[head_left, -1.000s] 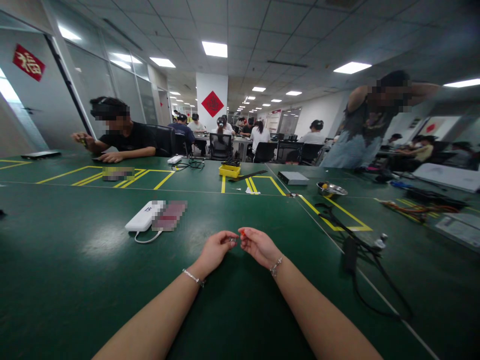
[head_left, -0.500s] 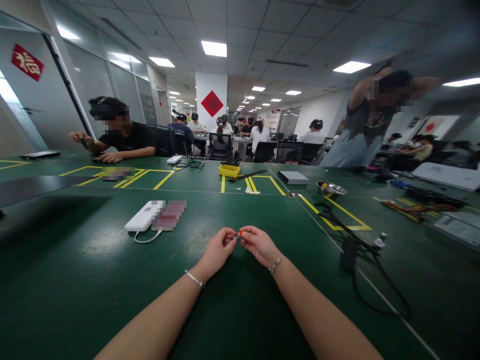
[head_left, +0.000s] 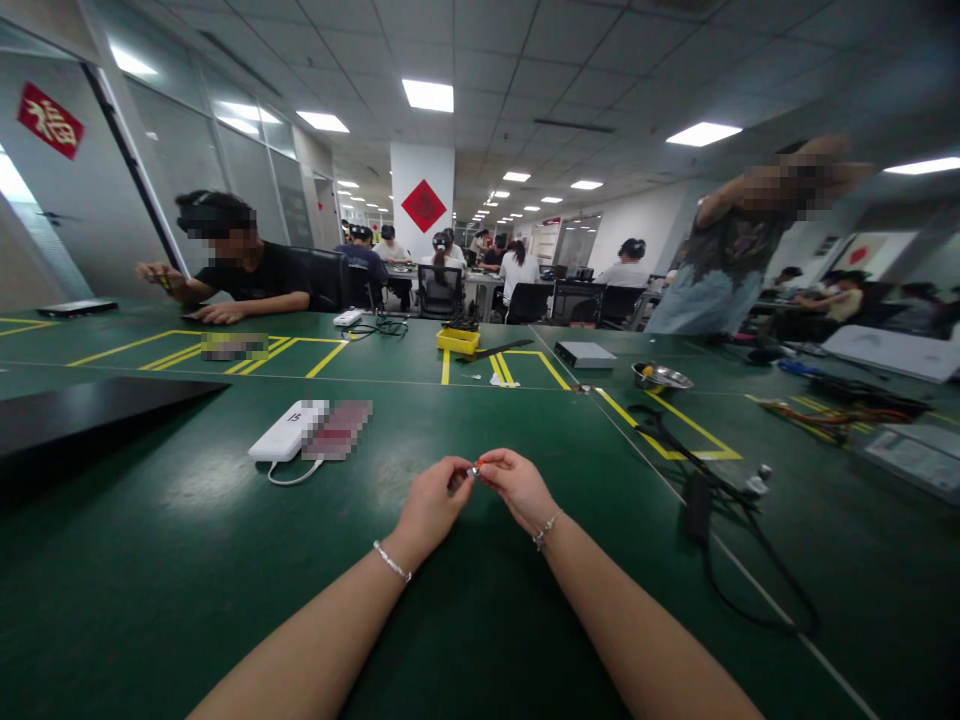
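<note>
Left hand [head_left: 429, 505], grip pinched on metal piece [head_left: 473, 471], beside right hand [head_left: 523, 492], grip pinched on orange piece [head_left: 481, 463], centre frame above surface [head_left: 495, 620]: apparently two-handed handling, calling for steady alignment.

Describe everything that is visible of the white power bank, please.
The white power bank looks like plastic: a flat, rounded box with a dark marking on top. It lies on the green table, left of the left hand. A white cable loops from its near end towards a pixelated object close at its right; whether they touch is unclear.
</note>
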